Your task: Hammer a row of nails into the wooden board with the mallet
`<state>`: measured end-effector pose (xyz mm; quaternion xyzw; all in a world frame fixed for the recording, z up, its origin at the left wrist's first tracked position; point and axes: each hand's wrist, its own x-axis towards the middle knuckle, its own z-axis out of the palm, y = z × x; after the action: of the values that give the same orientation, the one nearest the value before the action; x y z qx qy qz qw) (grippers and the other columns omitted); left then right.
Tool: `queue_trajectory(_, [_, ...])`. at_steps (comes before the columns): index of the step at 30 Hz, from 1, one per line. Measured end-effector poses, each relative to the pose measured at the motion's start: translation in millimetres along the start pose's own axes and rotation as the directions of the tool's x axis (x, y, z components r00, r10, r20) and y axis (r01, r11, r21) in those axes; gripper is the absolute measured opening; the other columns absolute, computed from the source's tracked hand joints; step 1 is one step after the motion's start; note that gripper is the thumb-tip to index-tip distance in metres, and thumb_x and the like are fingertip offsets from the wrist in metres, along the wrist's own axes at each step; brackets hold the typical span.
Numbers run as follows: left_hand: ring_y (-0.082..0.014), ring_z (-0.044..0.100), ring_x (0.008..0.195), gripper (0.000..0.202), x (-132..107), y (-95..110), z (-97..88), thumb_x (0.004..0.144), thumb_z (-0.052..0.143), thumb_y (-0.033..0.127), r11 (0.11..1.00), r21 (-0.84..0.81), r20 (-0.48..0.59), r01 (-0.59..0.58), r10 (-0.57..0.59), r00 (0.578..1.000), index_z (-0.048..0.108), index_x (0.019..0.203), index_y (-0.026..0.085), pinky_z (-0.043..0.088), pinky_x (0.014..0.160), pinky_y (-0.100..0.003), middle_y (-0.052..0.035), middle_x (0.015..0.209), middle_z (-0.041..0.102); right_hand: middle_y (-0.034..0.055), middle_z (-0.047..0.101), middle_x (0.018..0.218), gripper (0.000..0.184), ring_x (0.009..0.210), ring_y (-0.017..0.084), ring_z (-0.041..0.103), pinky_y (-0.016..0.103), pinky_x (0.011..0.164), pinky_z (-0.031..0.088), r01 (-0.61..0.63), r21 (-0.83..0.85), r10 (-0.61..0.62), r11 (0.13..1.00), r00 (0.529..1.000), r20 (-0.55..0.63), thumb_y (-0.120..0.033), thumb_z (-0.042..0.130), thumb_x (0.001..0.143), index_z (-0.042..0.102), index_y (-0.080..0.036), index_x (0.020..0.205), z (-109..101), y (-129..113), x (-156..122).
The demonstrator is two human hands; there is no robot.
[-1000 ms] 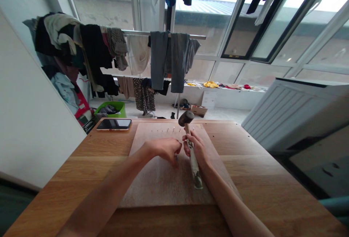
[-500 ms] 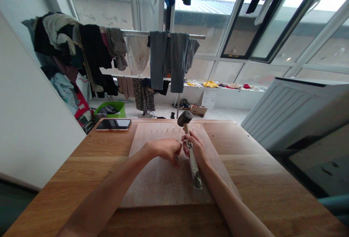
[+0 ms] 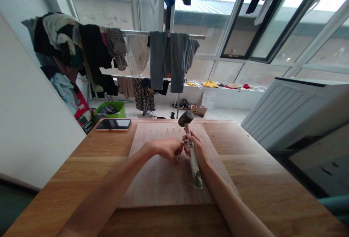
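Hammer (image 3: 194,167) is raised over the board (image 3: 160,186), its dark head (image 3: 186,118) tipped up and away from us toward the far edge. We find the right hand (image 3: 195,149) wrapped around the pale handle at about mid-length, the grip pressed tight on the wood, with the worn butt end projecting back toward the wrist. The left hand (image 3: 165,149) lies just beside it, knuckles up, with finger and thumb pinched on what appears to be a small nail (image 3: 177,159) stood on the board. The nail is too small for us to confirm whether it is upright. A row of nails (image 3: 173,129) stands near the far edge of the board, apart from both hands. The board lies flat on the desk (image 3: 259,164), and a phone (image 3: 113,124) rests on the desk at the far left corner, well apart from the work.

In our judgement, the step in hand is setting the nail. To do it well, we advise that the nail be held plumb and low on its shank, with fingertips clear of its head. First taps should be light and square. The head now sits beyond the nail, so it needs lining up above it. A hold nearer the butt would give more swing once the nail stands alone.
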<state>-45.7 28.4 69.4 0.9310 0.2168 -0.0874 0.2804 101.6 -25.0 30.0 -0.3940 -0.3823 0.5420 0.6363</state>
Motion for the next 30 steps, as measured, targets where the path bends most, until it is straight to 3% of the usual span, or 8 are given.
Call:
queue_trajectory(5, [-0.0146, 0.055, 0.067, 0.022, 1, -2, -0.4, 0.068, 0.077, 0.018, 0.997, -0.079, 0.03, 0.026, -0.023, 0.999, 0.057, 0.078, 0.017, 0.041, 0.06, -0.025, 0.0026, 0.073, 0.057, -0.0054, 0.061, 0.067, 0.03, 0.031, 0.005, 0.041, 0.018, 0.025, 0.033, -0.004, 0.006, 0.004, 1.0, 1.0, 0.004, -0.04, 0.071, 0.071, 0.059, -0.02, 0.09, -1, 1, 1])
queue_trajectory(16, [-0.0122, 0.054, 0.064, 0.016, 4, -6, 0.4, 0.068, 0.071, 0.009, 0.967, -0.251, 0.014, -0.039, 0.044, 0.999, 0.056, 0.069, 0.015, 0.039, 0.058, -0.023, 0.0034, 0.067, 0.058, -0.005, 0.061, 0.069, 0.028, 0.031, 0.005, 0.041, 0.018, 0.025, 0.032, 0.001, -0.001, -0.001, 1.0, 1.0, 0.0, -0.041, 0.07, 0.07, 0.059, -0.02, 0.085, -1, 2, 1])
queue_trajectory(19, [-0.0126, 0.056, 0.068, 0.017, -1, -10, -3.3, 0.066, 0.069, 0.006, 0.95, -0.306, -0.025, -0.057, 0.051, 0.998, 0.056, 0.071, 0.015, 0.041, 0.06, -0.023, 0.0035, 0.07, 0.058, -0.0049, 0.06, 0.067, 0.027, 0.031, 0.005, 0.042, 0.018, 0.025, 0.032, 0.002, -0.006, -0.002, 1.0, 1.0, 0.006, -0.041, 0.07, 0.071, 0.059, -0.02, 0.082, -1, 1, 0])
queue_trajectory(22, [-0.0124, 0.056, 0.07, 0.018, -9, -19, -10.0, 0.066, 0.066, 0.006, 0.944, -0.325, -0.145, -0.066, 0.019, 0.989, 0.057, 0.078, 0.015, 0.043, 0.063, -0.023, 0.0033, 0.074, 0.059, -0.0045, 0.061, 0.068, 0.028, 0.031, 0.005, 0.042, 0.018, 0.025, 0.031, 0.002, -0.01, -0.002, 1.0, 1.0, 0.008, -0.04, 0.069, 0.073, 0.06, -0.02, 0.089, -2, 2, 0])
queue_trajectory(25, [-0.0119, 0.055, 0.067, 0.022, -15, -36, -15.6, 0.066, 0.061, 0.004, 0.96, -0.278, -0.349, -0.039, -0.063, 0.935, 0.059, 0.084, 0.015, 0.042, 0.061, -0.023, 0.0026, 0.074, 0.06, -0.0047, 0.061, 0.068, 0.032, 0.031, 0.005, 0.041, 0.018, 0.026, 0.03, 0.005, 0.002, -0.005, 1.0, 1.0, 0.014, -0.039, 0.068, 0.075, 0.061, -0.02, 0.099, -3, 4, 0])
queue_trajectory(28, [-0.0122, 0.056, 0.067, 0.022, -15, -57, -15.8, 0.065, 0.055, 0.0, 0.975, -0.222, -0.551, 0.004, -0.129, 0.825, 0.059, 0.081, 0.014, 0.042, 0.061, -0.022, 0.001, 0.073, 0.061, -0.0051, 0.061, 0.066, 0.032, 0.031, 0.005, 0.04, 0.018, 0.026, 0.03, -0.006, 0.006, 0.006, 1.0, 0.999, 0.039, -0.039, 0.067, 0.076, 0.061, -0.021, 0.102, -4, 6, 1])
queue_trajectory(30, [-0.0125, 0.058, 0.069, 0.02, -13, -70, -12.7, 0.066, 0.056, 0.001, 0.97, -0.241, -0.619, 0.022, -0.172, 0.766, 0.059, 0.08, 0.014, 0.045, 0.064, -0.023, 0.0003, 0.074, 0.062, -0.0049, 0.062, 0.066, 0.032, 0.031, 0.006, 0.04, 0.018, 0.026, 0.03, -0.013, -0.008, 0.013, 1.0, 0.998, 0.056, -0.039, 0.066, 0.077, 0.061, -0.021, 0.104, -4, 7, 1])
